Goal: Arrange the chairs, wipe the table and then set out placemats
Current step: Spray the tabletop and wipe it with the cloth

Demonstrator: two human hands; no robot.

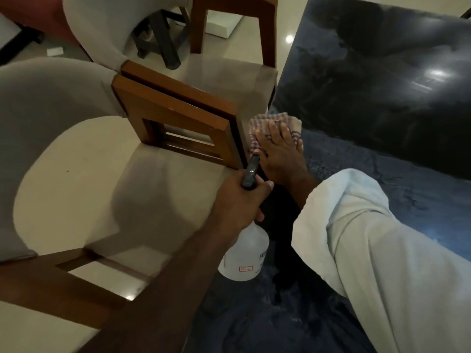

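A person's right hand presses flat, fingers spread, on a checked cloth at the left edge of the dark marble counter, while the left hand grips a white spray bottle beside two cushioned wooden chairs.

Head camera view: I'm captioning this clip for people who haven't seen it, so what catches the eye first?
The dark marbled table fills the right side, with the right hand pressing a checked cloth flat near its left edge. Just below, the left hand grips a white spray bottle by its black trigger head. Two grey-cushioned wooden chairs crowd the left.
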